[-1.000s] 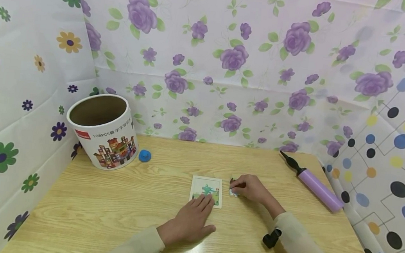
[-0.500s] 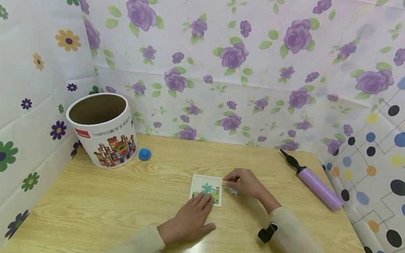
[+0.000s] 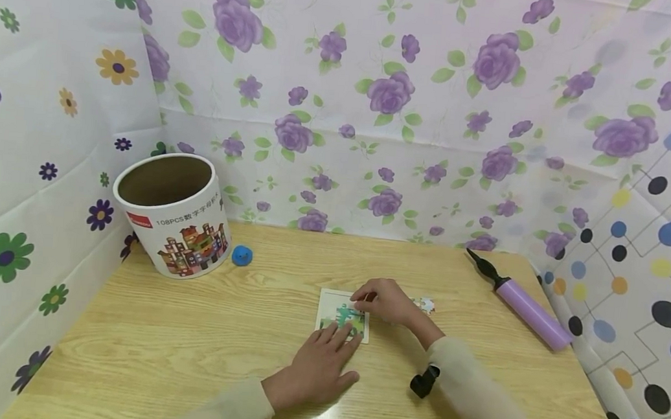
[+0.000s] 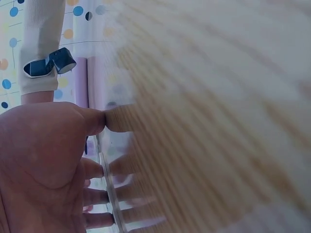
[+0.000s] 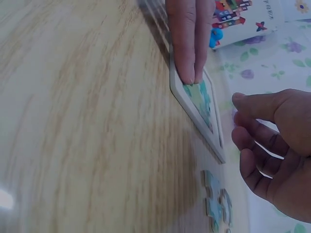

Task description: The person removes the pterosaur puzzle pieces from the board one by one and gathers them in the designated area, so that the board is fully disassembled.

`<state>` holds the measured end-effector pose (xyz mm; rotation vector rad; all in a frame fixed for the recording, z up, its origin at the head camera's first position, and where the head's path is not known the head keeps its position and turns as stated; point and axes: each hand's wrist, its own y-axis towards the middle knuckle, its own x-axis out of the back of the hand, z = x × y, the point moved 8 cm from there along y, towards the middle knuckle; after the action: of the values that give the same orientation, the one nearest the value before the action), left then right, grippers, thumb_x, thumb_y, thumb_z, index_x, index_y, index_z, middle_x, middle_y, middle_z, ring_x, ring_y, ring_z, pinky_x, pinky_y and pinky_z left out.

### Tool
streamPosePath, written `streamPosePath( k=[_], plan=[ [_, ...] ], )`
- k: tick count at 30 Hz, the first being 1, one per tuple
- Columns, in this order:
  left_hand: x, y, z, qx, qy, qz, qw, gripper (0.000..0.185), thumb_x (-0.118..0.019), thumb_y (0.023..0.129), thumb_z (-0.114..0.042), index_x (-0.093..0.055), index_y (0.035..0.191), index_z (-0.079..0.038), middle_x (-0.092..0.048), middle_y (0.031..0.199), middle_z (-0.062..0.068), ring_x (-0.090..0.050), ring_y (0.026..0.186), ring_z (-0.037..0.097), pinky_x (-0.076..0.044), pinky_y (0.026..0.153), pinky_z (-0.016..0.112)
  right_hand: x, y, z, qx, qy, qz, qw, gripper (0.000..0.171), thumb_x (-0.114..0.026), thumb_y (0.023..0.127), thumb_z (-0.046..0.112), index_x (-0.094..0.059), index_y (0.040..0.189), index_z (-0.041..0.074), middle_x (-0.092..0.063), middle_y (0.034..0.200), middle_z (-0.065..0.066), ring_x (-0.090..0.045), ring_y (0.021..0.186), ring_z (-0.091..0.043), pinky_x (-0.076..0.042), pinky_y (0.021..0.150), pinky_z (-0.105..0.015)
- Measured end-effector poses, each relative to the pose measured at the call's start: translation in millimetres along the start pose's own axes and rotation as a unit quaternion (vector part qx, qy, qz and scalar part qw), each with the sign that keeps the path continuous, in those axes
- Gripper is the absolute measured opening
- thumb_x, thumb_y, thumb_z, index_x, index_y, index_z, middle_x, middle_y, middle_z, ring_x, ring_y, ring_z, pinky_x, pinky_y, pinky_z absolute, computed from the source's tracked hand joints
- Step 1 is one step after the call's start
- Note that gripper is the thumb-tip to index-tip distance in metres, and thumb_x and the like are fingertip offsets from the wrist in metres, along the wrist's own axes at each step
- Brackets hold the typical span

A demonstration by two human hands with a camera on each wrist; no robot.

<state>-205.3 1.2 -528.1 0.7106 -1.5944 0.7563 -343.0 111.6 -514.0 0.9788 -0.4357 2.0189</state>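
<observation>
Head view: wooden table (image 3: 215,344), small puzzle frame (image 3: 320,309) lying flat near the middle, its picture only partly filled, a green figure (image 3: 344,314) showing. Left hand (image 3: 320,369) laid flat, fingers extended and slightly spread over the frame's near edge, gripping nothing. Right hand (image 3: 389,302) above the frame's upper right corner, fingers bent, thumb and forefinger tips close together; whether a piece sits between them cannot be told. Loose pieces (image 3: 425,305) lie beyond the right wrist, apart from the frame. Farther off, a printed tub (image 3: 212,217) with a blue toy (image 3: 242,255) beside it; a purple pump (image 3: 529,311) at the right. Left wrist view: palm and fingertips low against the shiny tabletop, thumb on the wood, frame seen nearly edge-on at the fingers. Right wrist view: thumb and curved fingers stand clear of the frame, no piece plainly visible; loose pieces lie on the table near the frame's corner. Step in hand, by judgement: fitting pieces, left hand steadying. Next move seems to call for a careful line-up at the unfilled upper part, then a light press.
</observation>
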Motion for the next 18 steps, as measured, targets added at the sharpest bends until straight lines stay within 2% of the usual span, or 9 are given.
streamPosePath(
  k=[8, 18],
  plan=[
    [1.3, -0.1, -1.0, -0.012, 0.005, -0.024, 0.9996, 0.067, -0.041, 0.106, -0.054, -0.037, 0.160, -0.014, -0.034, 0.164, 0.014, -0.035, 0.149, 0.037, -0.037, 0.114, 0.051, -13, 10, -2, 0.002, -0.026, 0.004, 1.000, 0.012, -0.073, 0.097, 0.021, -0.081, 0.105, 0.019, -0.073, 0.100, 0.008, -0.062, 0.084, -0.005, -0.053, 0.074, -0.028],
    [3.8, -0.8, -0.9, -0.016, 0.018, -0.030, 0.9993, 0.067, -0.043, 0.106, -0.055, -0.040, 0.158, -0.014, -0.037, 0.163, 0.014, -0.038, 0.147, 0.037, -0.039, 0.112, 0.051, -21, 16, 5, -0.013, -0.051, 0.009, 0.999, 0.011, -0.077, 0.094, 0.025, -0.082, 0.100, 0.018, -0.067, 0.087, 0.011, -0.058, 0.078, -0.006, -0.050, 0.070, -0.029]
  ],
)
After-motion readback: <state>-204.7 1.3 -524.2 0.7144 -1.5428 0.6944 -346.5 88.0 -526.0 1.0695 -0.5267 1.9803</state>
